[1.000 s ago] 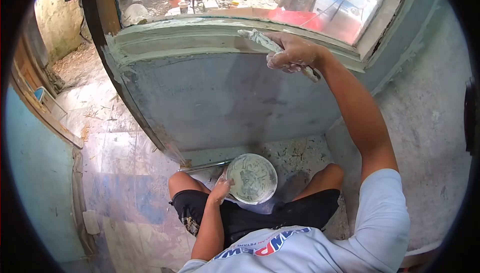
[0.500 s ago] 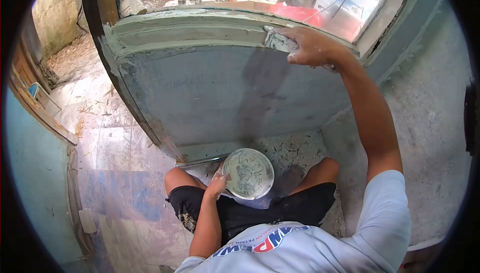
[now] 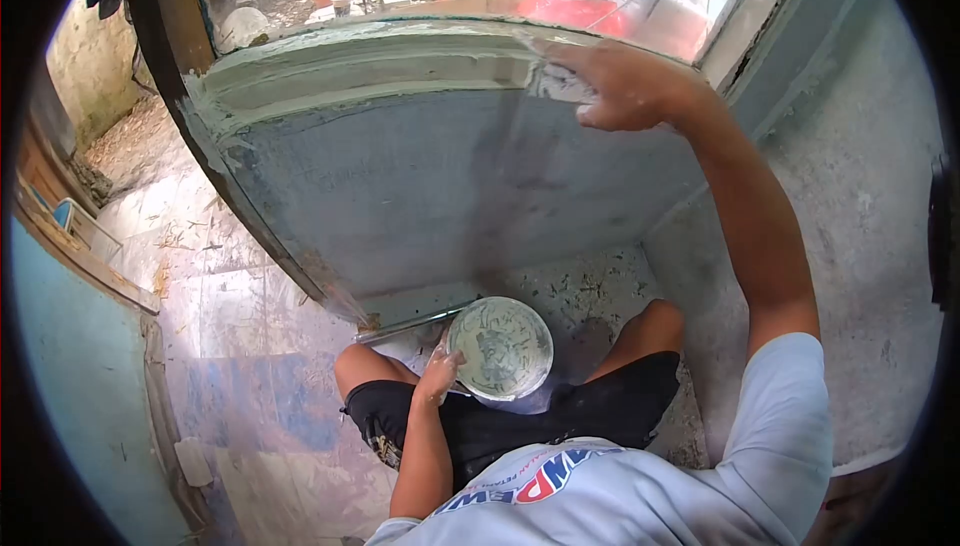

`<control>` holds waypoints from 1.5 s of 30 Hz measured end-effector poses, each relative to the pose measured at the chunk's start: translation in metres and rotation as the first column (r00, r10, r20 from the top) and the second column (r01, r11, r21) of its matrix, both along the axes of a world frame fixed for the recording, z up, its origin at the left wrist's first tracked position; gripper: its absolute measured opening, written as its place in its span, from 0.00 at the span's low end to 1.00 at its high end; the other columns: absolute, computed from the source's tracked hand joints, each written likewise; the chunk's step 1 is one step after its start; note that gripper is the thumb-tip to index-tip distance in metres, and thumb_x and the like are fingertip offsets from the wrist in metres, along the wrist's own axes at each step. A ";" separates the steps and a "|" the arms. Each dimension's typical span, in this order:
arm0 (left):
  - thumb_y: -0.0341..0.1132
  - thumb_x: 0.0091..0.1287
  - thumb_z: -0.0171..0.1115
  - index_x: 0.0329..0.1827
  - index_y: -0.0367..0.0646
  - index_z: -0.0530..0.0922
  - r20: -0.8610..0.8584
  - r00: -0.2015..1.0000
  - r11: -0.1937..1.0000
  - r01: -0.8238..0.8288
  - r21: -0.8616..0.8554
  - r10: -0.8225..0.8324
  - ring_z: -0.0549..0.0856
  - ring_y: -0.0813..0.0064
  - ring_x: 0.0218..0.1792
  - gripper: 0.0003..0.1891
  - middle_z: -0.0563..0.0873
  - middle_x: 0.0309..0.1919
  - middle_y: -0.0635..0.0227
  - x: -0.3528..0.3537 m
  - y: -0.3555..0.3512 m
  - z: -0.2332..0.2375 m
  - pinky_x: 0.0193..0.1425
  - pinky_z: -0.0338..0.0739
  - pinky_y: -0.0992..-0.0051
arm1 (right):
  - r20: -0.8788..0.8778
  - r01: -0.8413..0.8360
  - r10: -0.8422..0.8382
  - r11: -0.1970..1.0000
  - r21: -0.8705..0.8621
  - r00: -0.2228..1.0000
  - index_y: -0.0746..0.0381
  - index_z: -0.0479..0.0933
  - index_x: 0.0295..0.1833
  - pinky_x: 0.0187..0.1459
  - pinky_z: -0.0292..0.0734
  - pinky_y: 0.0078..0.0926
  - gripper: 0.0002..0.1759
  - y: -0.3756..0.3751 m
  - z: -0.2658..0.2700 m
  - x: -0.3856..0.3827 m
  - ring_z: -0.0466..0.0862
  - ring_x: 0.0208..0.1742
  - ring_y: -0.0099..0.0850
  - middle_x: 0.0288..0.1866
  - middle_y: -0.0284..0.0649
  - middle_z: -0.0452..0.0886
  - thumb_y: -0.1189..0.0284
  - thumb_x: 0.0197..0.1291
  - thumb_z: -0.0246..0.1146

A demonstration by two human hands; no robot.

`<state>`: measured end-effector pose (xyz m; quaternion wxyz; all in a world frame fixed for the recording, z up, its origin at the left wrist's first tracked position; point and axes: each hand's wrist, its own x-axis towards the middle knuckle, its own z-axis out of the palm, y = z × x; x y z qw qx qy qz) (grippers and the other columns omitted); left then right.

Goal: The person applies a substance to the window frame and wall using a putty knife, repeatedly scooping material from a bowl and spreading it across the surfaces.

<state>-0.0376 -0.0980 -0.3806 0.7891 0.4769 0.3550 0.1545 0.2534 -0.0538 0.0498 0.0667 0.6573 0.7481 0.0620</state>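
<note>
My right hand (image 3: 635, 89) is at the right part of the window ledge (image 3: 370, 71), closed on a flat putty scraper (image 3: 562, 84) smeared with whitish putty. The scraper lies against the moulded front of the ledge, which has pale green putty spread along it. Down by my lap, my left hand (image 3: 438, 374) grips the left rim of a round bucket (image 3: 500, 348). Pale putty coats the inside of the bucket, with darker streaks in it.
Below the ledge is a grey wall panel (image 3: 380, 196). A metal bar (image 3: 415, 324) lies on the floor left of the bucket. Debris is scattered at the wall's foot. A dark door frame post (image 3: 200, 136) stands at left; outside the window are a red sheet and clutter.
The view has shifted slightly, so the ledge sits further left. My right hand with the scraper has slid a little rightward along it. My left hand still holds the bucket.
</note>
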 end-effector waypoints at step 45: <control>0.26 0.62 0.50 0.81 0.41 0.53 -0.050 0.990 0.991 -0.132 0.014 0.133 0.71 0.69 0.62 0.40 0.68 0.71 0.60 0.004 -0.016 0.002 0.62 0.69 0.75 | -0.222 -0.219 0.152 0.923 -0.317 0.963 0.54 0.84 0.49 0.42 0.85 0.41 0.13 -0.121 -0.339 -0.073 0.88 0.44 0.43 0.43 0.46 0.85 0.69 0.63 0.56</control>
